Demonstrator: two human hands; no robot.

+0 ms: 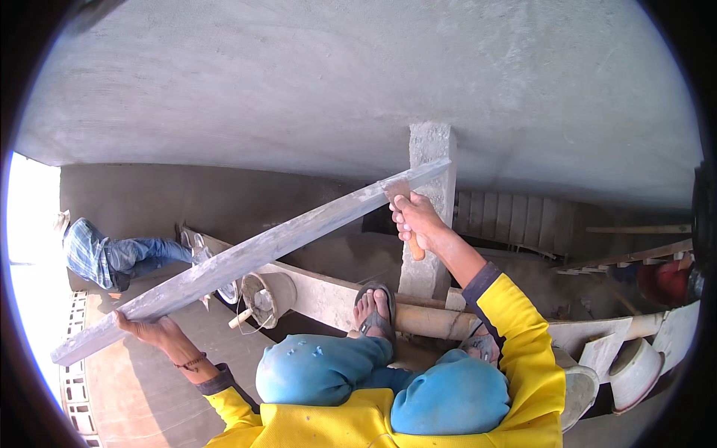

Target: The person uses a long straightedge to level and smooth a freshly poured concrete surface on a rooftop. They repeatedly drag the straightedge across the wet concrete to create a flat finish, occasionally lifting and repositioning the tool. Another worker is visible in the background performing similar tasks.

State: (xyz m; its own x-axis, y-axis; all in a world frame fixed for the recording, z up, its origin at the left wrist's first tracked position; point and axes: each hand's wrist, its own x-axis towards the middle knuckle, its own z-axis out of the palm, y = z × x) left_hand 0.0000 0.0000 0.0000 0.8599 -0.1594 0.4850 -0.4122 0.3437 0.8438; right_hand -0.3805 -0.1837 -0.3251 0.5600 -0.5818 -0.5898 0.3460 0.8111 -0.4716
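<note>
Both outstretched, left hand [155,331] grasps a bar [258,254] and right hand [420,218] clenches a scraper [395,190]

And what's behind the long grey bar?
Behind the long grey bar, a pale concrete column shows above and below its right end, and a pale plank below its middle. Whatever lies directly behind it is covered and cannot be seen.

This is a building site: raw grey wall [351,82], scaffold plank [321,299] and bucket [281,290] (grey-smeared inside).
</note>
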